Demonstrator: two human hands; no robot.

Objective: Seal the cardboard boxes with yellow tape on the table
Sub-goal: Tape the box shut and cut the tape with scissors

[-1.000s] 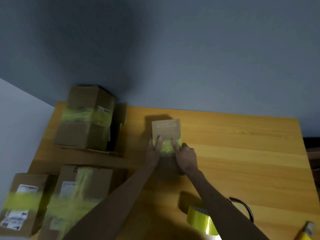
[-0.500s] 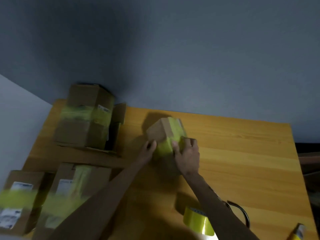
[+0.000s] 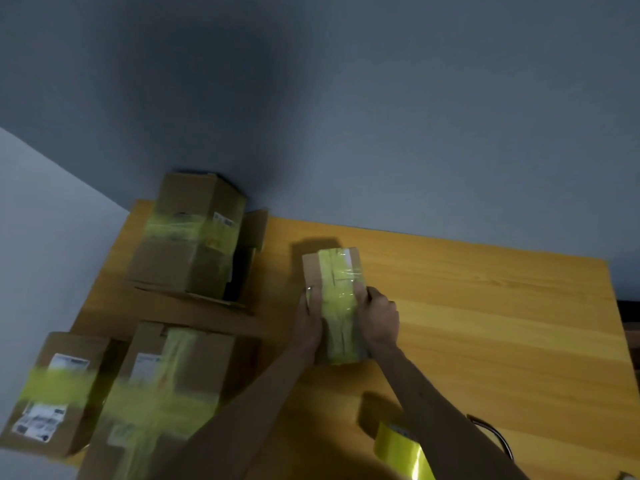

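Turned taped-side up since the earlier frame, the small box is gripped by the left hand and right hand; creases may be trapped in the tape by uneven pressing.

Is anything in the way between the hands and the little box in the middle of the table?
Nothing visible is. The left hand and the right hand both hold the little box, one on each side, touching its yellow tape.

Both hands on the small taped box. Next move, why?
Probably smooth the yellow tape strip along the small box: left hand and right hand grip it either side of the strip, which looks wrinkled; the tape roll lies aside.
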